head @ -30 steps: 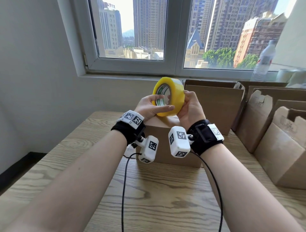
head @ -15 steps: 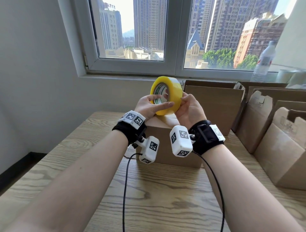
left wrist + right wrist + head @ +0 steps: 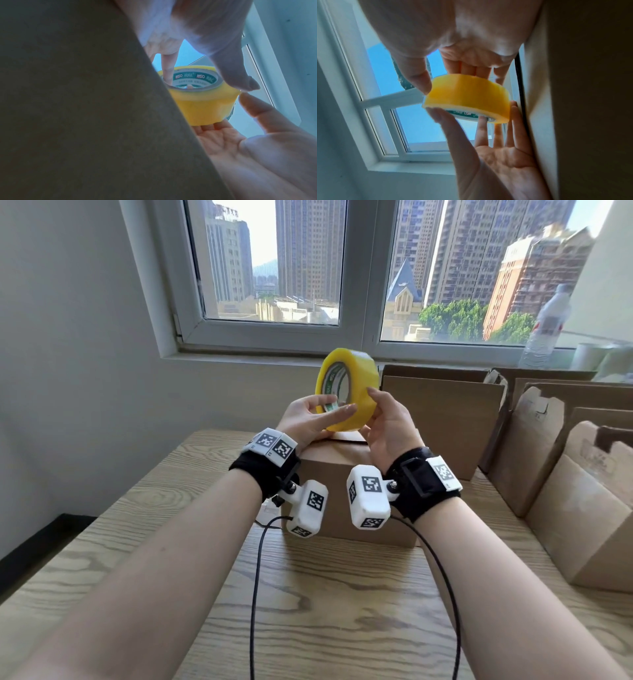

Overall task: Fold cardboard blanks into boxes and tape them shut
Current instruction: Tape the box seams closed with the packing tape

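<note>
Holding a yellow tape roll point(image 3: 347, 388) up above the closed cardboard box point(image 3: 337, 470) on the bench point(image 3: 342, 611), both hands are gripping it. The left hand point(image 3: 308, 422) has one finger in the hole and its thumb on the rim. The right hand point(image 3: 388, 428) is curling around the outside.

one tape roll point(image 3: 347, 390), one bottle point(image 3: 546, 328), two hands, several cardboard boxes.

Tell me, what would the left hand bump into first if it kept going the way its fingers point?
The yellow tape roll: the left hand already touches it. Beyond it, probably the right hand.
</note>
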{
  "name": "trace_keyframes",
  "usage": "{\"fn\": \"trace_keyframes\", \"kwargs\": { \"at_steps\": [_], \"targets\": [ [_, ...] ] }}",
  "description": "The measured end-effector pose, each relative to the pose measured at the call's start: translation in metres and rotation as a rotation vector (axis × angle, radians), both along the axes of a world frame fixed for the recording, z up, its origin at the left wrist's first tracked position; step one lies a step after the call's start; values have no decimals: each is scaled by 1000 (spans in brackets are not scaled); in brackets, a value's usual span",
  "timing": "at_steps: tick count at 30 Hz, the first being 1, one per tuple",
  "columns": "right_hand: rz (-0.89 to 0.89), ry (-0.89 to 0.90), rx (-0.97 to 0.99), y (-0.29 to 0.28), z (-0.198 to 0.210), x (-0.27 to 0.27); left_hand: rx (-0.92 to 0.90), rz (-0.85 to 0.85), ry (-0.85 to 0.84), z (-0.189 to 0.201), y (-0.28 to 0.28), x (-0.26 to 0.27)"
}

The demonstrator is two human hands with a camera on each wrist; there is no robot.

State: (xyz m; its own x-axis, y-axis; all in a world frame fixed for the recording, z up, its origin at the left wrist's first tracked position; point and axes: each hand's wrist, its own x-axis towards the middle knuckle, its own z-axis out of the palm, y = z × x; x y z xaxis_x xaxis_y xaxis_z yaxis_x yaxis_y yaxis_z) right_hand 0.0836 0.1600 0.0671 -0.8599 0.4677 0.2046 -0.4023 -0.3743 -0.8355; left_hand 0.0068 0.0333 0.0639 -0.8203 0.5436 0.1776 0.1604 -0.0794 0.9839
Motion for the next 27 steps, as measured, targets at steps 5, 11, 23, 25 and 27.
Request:
{"fn": "trace_keyframes", "kwargs": {
  "at_steps": [5,11,23,25,27],
  "targets": [
    [-11,18,-29,2,-1,0,-48,73,59,-2,0,-1],
    [50,93,77,2,-2,3,55,52,-18,0,-1,3],
    [91,105,143,-5,-4,5,110,62,-42,2,3,6],
    [89,94,33,-1,-3,4,138,67,-25,2,4,5],
    [123,83,-197,6,0,4,156,82,-12,1,5,3]
  ]
}}
